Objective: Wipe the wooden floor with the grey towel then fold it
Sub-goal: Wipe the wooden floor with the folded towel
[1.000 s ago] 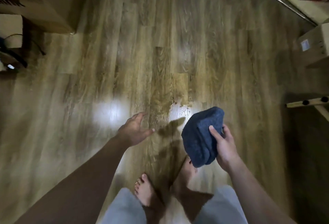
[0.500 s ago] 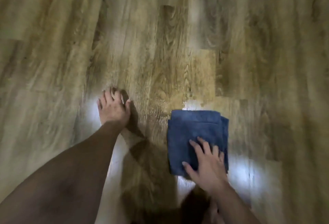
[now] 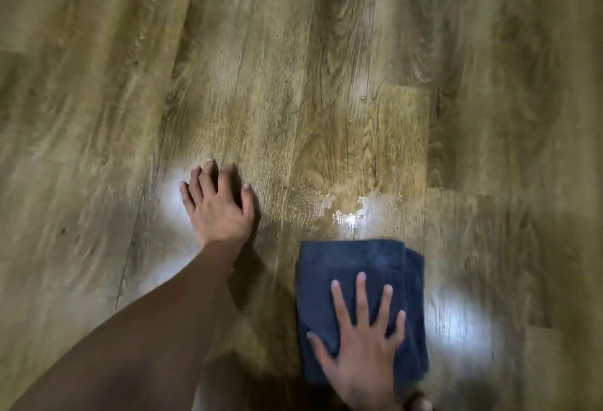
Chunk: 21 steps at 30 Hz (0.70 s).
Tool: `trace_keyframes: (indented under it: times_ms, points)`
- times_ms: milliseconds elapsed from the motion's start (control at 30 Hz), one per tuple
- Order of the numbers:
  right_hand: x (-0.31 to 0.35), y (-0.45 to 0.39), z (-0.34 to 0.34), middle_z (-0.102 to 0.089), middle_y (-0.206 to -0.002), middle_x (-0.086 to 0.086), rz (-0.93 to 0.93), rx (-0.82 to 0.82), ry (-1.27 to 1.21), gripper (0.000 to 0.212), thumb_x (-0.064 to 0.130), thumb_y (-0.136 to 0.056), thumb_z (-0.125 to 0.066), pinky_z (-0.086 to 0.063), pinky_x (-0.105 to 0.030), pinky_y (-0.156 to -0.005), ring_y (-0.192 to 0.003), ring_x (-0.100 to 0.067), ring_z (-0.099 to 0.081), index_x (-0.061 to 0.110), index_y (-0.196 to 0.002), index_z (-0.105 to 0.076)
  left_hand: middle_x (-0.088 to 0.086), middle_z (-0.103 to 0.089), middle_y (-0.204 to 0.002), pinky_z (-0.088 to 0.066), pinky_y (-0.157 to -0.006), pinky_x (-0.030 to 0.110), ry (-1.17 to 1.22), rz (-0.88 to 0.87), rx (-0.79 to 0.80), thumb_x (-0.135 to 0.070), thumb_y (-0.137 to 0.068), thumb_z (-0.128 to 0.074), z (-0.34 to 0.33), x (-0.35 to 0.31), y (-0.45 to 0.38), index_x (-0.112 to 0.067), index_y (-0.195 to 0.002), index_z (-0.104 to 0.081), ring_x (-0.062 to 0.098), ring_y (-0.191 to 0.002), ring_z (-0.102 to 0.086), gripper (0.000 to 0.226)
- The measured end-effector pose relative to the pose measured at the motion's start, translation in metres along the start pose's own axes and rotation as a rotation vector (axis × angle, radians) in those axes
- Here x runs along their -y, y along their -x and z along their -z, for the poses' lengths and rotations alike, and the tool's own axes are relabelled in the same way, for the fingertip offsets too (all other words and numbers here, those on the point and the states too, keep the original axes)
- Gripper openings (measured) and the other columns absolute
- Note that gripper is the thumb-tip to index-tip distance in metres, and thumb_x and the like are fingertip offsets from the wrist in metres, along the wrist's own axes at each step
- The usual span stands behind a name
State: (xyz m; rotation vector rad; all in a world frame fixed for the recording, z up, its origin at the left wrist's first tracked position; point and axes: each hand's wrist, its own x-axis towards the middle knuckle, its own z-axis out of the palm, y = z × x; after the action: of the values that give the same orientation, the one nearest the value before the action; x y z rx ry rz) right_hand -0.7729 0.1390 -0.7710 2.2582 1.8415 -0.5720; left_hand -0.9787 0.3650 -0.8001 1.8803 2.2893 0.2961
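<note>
— Where was the cloth at that moment?

— The folded, dark blue-grey terry towel [image 3: 359, 280] lay flat on the brown wood-grain plank floor [image 3: 293, 67], in the lower right of the frame. Just above its top edge sat a small glossy wet patch [image 3: 350, 211] shining on the boards.

— And the hands?

— The right hand [image 3: 362, 348] rested palm down on the lower half of the towel, fingers straight and spread wide, gripping nothing. The left hand [image 3: 218, 208] was planted on the bare floor left of centre, well apart from the towel, its fingers extended and close together, holding nothing either; the forearm ran down to the lower left corner.

— Anything else?

— Two pale glares of reflected light, one beside the left hand, one right of the towel.
</note>
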Motion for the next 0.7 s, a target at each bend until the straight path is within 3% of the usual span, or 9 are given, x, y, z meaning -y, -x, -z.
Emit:
trace_keyframes:
  times_ms: [167,500,700]
  points:
    - [0.013,-0.002,-0.010,-0.015,-0.168,-0.007,0.020,-0.019,0.035,0.098,0.073,-0.074,-0.053,-0.011,-0.076,-0.108,-0.150,-0.051,-0.011,0.036,-0.159,-0.020,0.009,-0.036,-0.155,-0.006,-0.124,0.053,0.012,0.004,0.013,-0.048,-0.095,-0.042,0.001,0.002,0.000,-0.025,-0.138,-0.052,0.031,-0.149,-0.020,0.050]
    - [0.070,-0.088,0.036,-0.017,-0.168,-0.007,0.074,0.006,-0.043,0.071,0.059,-0.093,-0.036,-0.014,-0.075,-0.109,-0.148,-0.052,-0.015,0.031,-0.157,-0.028,0.008,-0.038,-0.154,-0.007,-0.123,0.053,0.030,0.029,-0.025,-0.048,-0.092,-0.045,0.000,0.001,-0.001,-0.026,-0.135,-0.057,0.032,-0.148,-0.023,0.050]
    - [0.120,-0.192,0.069,0.006,-0.169,-0.003,0.011,-0.093,-0.116,0.068,0.057,-0.100,-0.027,0.005,-0.074,-0.112,-0.149,-0.049,0.013,0.033,-0.160,-0.007,0.010,-0.044,-0.150,-0.011,-0.122,0.052,0.051,0.023,-0.081,-0.048,-0.089,-0.046,-0.002,0.002,-0.001,-0.024,-0.132,-0.060,0.034,-0.145,-0.028,0.051]
